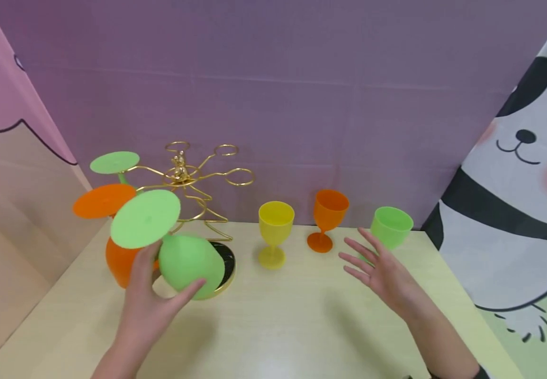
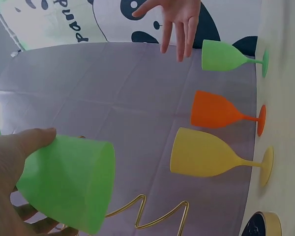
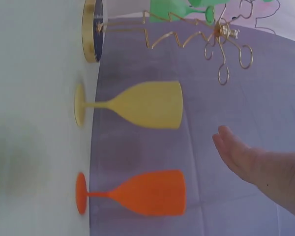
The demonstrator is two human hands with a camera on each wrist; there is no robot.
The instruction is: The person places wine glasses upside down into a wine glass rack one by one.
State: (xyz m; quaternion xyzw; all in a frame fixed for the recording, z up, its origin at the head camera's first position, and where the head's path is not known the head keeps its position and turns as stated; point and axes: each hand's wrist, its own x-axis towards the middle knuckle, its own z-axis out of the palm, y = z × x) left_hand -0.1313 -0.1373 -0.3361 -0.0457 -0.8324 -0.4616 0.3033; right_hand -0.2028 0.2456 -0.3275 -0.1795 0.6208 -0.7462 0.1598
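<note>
A green plastic goblet (image 1: pixel 190 266), upside down and tilted with its foot up, is held by my left hand (image 1: pixel 152 310) in front of the gold wire rack (image 1: pixel 183 181). In the left wrist view my thumb and fingers curve round the bowl of that goblet (image 2: pixel 71 182). An orange goblet (image 1: pixel 105 201) and another green one (image 1: pixel 114 163) hang foot up on the rack's left loops. My right hand (image 1: pixel 384 273) hovers with spread, straight fingers, holding nothing. Behind it stands an upright green goblet (image 1: pixel 390 226), partly hidden in the head view.
A yellow goblet (image 1: pixel 275 226) and an orange goblet (image 1: pixel 330 210) stand upright along the back of the pale table (image 1: pixel 273 326). The rack's round dark base (image 1: pixel 228 263) shows behind the held goblet. A purple cloth (image 1: pixel 273 95) hangs behind, with a panda print at right.
</note>
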